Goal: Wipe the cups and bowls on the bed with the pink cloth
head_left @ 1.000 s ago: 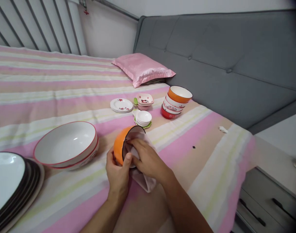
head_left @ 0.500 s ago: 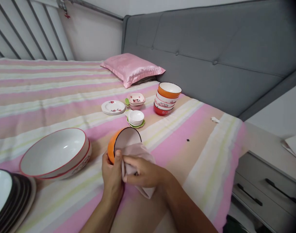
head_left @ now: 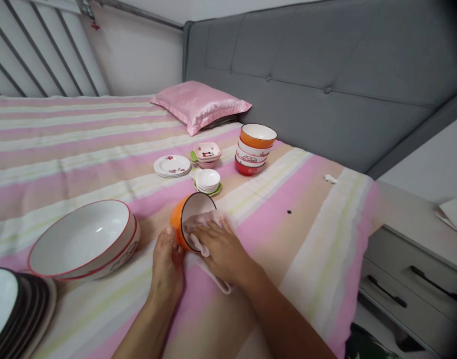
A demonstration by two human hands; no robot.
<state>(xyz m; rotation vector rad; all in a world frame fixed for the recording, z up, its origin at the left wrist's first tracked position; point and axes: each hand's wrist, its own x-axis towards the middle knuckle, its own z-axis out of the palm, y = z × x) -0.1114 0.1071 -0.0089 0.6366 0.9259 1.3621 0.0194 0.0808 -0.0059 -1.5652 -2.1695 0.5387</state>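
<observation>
An orange bowl point(head_left: 179, 219) with a white inside and dark rim is tilted on its side, its mouth facing right. My left hand point(head_left: 167, 259) grips its lower left side, thumb on the outer wall. With my right hand point(head_left: 221, 249) I press a pale pink cloth point(head_left: 202, 219) into the mouth of the bowl; the fingers lie over the cloth, and a loose end hangs below the palm. Just behind the bowl is a stack of small white dishes point(head_left: 208, 178) on a green leaf-shaped dish.
Large red-rimmed bowls point(head_left: 82, 239) and a stack of dark-edged plates point(head_left: 30, 304) stand at left. Farther back are flowered plates point(head_left: 172, 165), pink square dishes point(head_left: 207, 152) and stacked bowls point(head_left: 255, 149). A pink pillow point(head_left: 202, 102) lies by the grey headboard point(head_left: 307, 60); a nightstand point(head_left: 411, 269) is at right.
My right hand has gone from pinching the cloth at the near rim to spreading over it inside the bowl's mouth. The bowl has shifted slightly right, and my left hand's grip has moved lower.
</observation>
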